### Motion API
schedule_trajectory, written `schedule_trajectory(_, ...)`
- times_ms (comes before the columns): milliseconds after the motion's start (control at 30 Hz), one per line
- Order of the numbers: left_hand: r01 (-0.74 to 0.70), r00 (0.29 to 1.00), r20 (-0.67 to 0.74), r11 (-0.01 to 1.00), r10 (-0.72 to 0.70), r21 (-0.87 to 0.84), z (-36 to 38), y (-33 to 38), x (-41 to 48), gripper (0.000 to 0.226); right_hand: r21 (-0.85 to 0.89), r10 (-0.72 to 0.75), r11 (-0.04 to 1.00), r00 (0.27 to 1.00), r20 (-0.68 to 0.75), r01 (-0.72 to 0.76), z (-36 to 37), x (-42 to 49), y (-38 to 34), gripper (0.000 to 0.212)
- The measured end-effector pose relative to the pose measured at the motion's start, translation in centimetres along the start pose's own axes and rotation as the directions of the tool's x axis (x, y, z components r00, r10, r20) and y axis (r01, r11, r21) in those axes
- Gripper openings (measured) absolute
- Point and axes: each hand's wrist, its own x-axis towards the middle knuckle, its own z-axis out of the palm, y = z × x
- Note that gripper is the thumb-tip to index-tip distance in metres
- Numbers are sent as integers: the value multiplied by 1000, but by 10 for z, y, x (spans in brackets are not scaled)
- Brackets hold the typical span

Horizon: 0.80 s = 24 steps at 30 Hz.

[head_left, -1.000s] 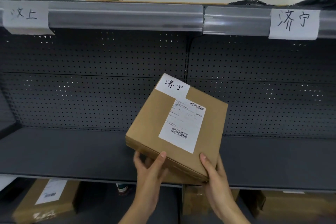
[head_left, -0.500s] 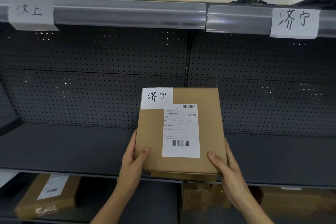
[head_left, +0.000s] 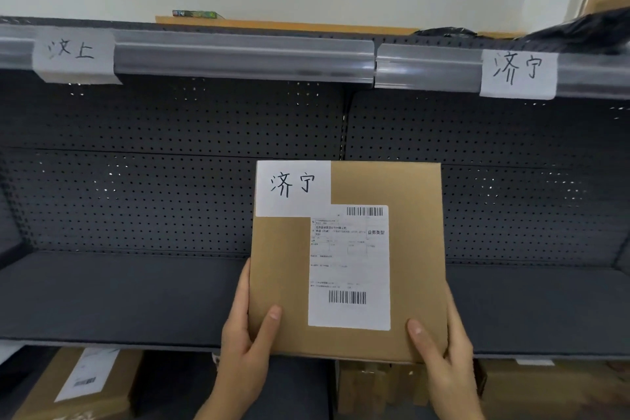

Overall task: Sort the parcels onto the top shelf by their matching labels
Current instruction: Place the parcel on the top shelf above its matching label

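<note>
Both hands, left hand [head_left: 243, 344] and right hand [head_left: 443, 351], grip the cardboard parcel [head_left: 347, 262] at its lower corners, face up in front of the middle shelf [head_left: 119, 297], so its handwritten tag [head_left: 293, 187] reads clearly (it seems to match the right shelf label [head_left: 518, 73]).

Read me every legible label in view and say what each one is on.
"济宁": white slip on the brown cardboard parcel held in both hands.
"济宁": white tag on the right shelf rail.
"汶上": white tag on the left shelf rail.
"业务类型": printed shipping label; the rest too small to read.
</note>
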Motion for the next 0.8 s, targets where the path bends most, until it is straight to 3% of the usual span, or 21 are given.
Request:
schedule_trajectory(300,-155,984,87,988,156,-15,16,45,6,74,-53,-176,984,974,-143,170,-22,-7,-45,69)
schedule_trajectory(400,-185,977,98,982,188,-32,23,58,11,73,-83,-240,970,958,-158,229,-29,-7,-63,79)
schedule_trajectory(667,-301,941,136,950,311,-89,48,111,34,78,-82,-365,931,905,-217,356,-47,3,-121,70)
schedule_trajectory(800,-357,920,132,928,370,-110,66,155,63,61,-82,-392,920,884,-254,384,-53,21,-169,64)
